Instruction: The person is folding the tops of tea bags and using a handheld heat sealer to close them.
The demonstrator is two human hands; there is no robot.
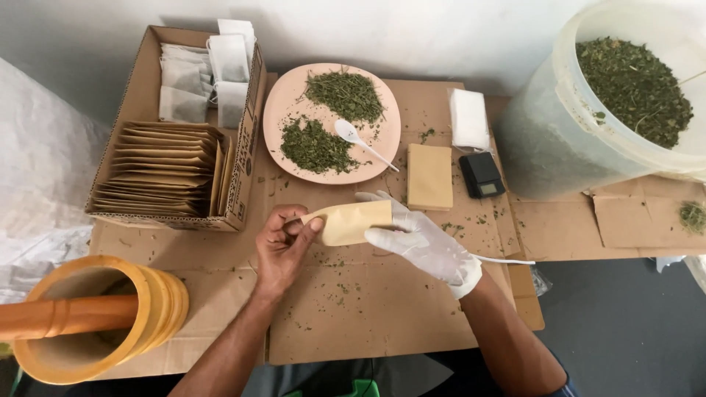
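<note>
Kraft-paper envelope, small, flat and tan, is held above the middle of the cardboard sheet that covers the work surface, its long axis running left to right between the two hands. The bare left hand pinches the envelope's left end, thumb and fingers closed on it; the right hand, in a thin white glove, clamps the right end with the fingers spread along the lower edge. Both hands are equally close, each on its own end, and the envelope lies level, just in front of the pink plate. That round plate sits toward the far edge of the cardboard and carries two heaps of dried green leaf and a white plastic spoon lying with its handle pointing to the right. Right of the plate lie a stack of matching tan envelopes, a pile of white filter bags and a small black pocket scale. At the far left corner stands a corrugated cardboard box, with more tan envelopes filed on edge and white bags behind them. A translucent bucket of crumbled leaf stands at the far right; a yellow mortar with an orange pestle lies at the near left corner. Leaf crumbs dot the cardboard.
</note>
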